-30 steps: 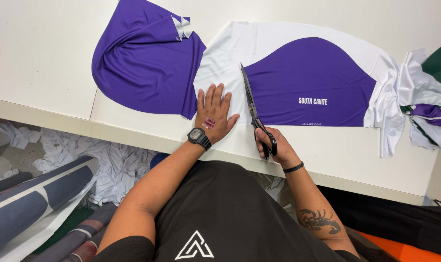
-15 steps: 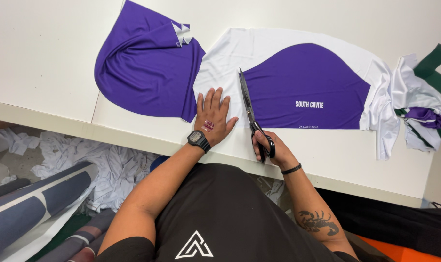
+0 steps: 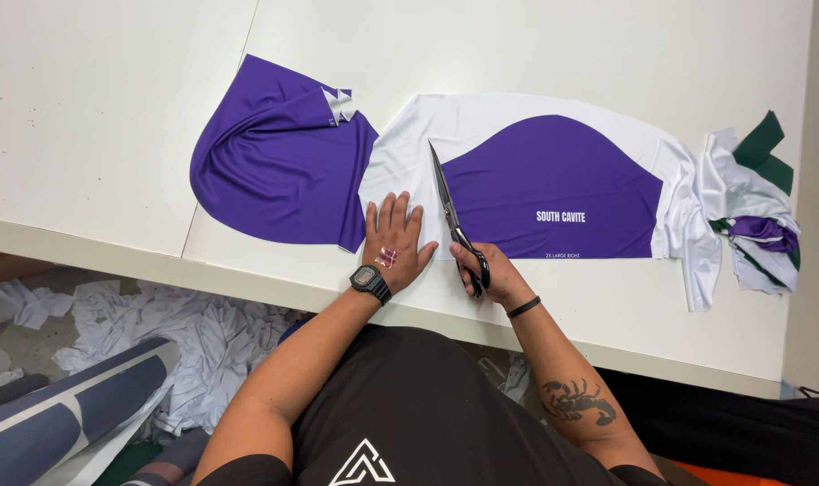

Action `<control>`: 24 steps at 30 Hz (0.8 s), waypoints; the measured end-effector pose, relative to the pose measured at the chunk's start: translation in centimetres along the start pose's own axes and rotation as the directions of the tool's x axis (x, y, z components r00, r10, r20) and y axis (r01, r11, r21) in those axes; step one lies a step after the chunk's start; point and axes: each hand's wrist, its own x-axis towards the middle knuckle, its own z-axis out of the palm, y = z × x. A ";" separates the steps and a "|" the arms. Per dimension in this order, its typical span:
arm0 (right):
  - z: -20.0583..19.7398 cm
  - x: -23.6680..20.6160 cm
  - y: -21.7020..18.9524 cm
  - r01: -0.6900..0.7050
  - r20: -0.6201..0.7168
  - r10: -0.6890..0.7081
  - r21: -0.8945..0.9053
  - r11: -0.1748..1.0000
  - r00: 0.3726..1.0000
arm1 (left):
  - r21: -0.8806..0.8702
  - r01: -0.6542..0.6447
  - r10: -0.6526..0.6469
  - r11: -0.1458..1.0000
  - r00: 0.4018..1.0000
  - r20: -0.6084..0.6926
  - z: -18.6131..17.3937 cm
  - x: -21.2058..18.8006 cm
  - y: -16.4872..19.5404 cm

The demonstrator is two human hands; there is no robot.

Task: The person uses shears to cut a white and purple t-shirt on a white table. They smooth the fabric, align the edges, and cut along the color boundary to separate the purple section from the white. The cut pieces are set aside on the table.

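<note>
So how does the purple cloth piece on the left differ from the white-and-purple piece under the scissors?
The left purple piece is almost all purple, bunched and folded, with no hand on it. The white-and-purple piece lies flat, a purple panel with a white border, pressed by the left hand while the right hand holds the scissors on it. Both lie on the white table.

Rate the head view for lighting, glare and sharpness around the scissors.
Head view: even, soft overhead light, faint shadows; no glare on the white table; scissors, left hand and right hand look sharp, no motion blur; slight wide-angle bend at table edges.
</note>
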 end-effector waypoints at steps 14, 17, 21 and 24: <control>2.2 1.2 -5.8 -0.009 0.014 0.008 0.040 0.999 1.000 | -0.009 0.026 -0.026 1.000 0.999 0.040 -2.0 -0.1 -0.5; 3.0 1.1 -6.5 -0.013 0.008 0.013 0.055 0.998 1.000 | -0.020 0.033 -0.032 0.999 0.999 0.040 -2.5 -0.2 -0.7; 4.1 0.6 -8.2 -0.080 0.005 0.080 0.151 0.985 0.997 | -0.022 0.033 -0.032 0.999 0.999 0.043 -3.2 -0.4 -0.9; 4.8 0.7 -10.1 -0.078 -0.031 0.082 0.126 0.989 0.996 | -0.023 0.030 -0.029 0.999 0.998 0.049 -3.6 -0.5 -1.0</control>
